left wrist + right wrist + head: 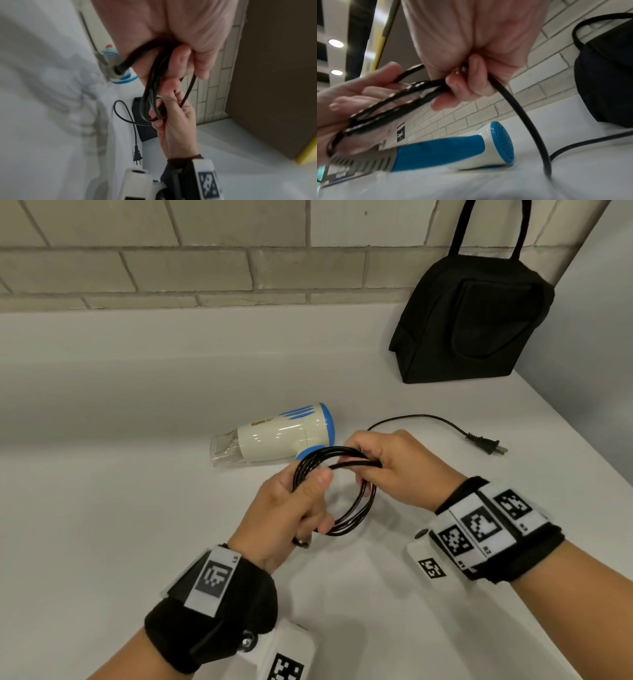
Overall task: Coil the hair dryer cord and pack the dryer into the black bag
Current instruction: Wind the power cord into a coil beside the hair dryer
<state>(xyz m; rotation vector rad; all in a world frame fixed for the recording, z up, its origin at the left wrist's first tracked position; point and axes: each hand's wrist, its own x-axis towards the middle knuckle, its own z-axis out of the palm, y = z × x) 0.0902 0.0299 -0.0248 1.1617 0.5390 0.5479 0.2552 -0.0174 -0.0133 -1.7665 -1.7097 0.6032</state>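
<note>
A cream and blue hair dryer [281, 436] lies on its side on the white counter, nozzle to the left. Its black cord is wound into a coil [356, 505] held just in front of it. My left hand [294, 508] grips the coil's left side, thumb on top. My right hand [387, 467] curls round the coil's upper right part. The loose cord end runs right to the plug [486, 444], which lies flat on the counter. The black bag [472, 316] stands upright at the back right. The right wrist view shows the dryer [453, 150] below the coil [388, 102].
A grey brick wall [171, 265] runs along the back of the white counter [102, 474]. The counter's right edge slants down past the plug. A black panel [144, 121] lies beyond the hands in the left wrist view.
</note>
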